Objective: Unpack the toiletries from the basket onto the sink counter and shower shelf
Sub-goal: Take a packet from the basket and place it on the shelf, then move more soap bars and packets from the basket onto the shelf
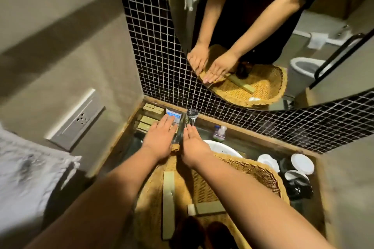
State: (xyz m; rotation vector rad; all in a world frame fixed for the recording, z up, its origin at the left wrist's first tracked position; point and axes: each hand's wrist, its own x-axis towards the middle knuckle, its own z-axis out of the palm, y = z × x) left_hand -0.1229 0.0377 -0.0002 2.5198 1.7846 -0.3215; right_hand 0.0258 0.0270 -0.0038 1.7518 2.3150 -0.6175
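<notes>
Toiletries lie in two places: small tan boxes (150, 116) are already stacked in the far left corner of the bench (238, 144), with a blue-and-white packet (173, 115) just beside them, while two long tan boxes (168, 204) still lie in the wicker basket (261, 170) near the person. The left hand (159, 139) reaches over the stacked boxes, flat and spread, fingertips touching the blue-and-white packet, gripping nothing. Between the two hands stands a clear glass (187, 125), close to the tiled wall. The right hand (195, 145) is also flat and empty, fingers straight, lying alongside the glass. Further right, a small bottle (219, 133) stands by the wall, the white basin (220, 147) shows behind the basket rim, and white cups (301, 163) sit on a dark tray at the far end.

The main risk, as I judge it, is the glass: both hands are very close to it, and a sideways nudge could tip it onto the bench or into the basin. Pressing on the stack could also slide the boxes out of line.
</notes>
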